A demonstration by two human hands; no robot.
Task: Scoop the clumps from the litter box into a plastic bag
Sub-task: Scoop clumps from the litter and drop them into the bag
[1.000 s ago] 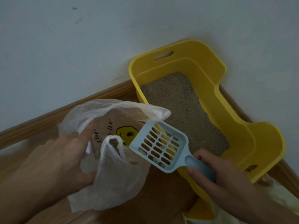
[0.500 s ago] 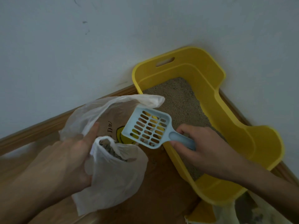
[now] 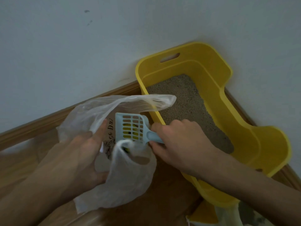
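A yellow litter box (image 3: 210, 66) with grey-brown litter (image 3: 187, 101) stands in the corner of the room. My left hand (image 3: 81, 154) grips the edge of a translucent white plastic bag (image 3: 127, 181) and holds its mouth open beside the box. My right hand (image 3: 177, 142) grips the handle of a pale blue slotted scoop (image 3: 130, 128). The scoop's head is tipped inside the bag's mouth. Some dark clumps (image 3: 108, 147) lie in the bag near my left fingers.
White walls (image 3: 81, 46) meet behind the box, with a wooden skirting board (image 3: 48, 121) along the wooden floor (image 3: 171, 201). Yellow and pale bags or packaging (image 3: 228, 216) lie at the bottom right, in front of the box.
My right hand has carried the scoop leftward from over the box rim into the bag's mouth and tipped it. My left hand has kept the bag open.
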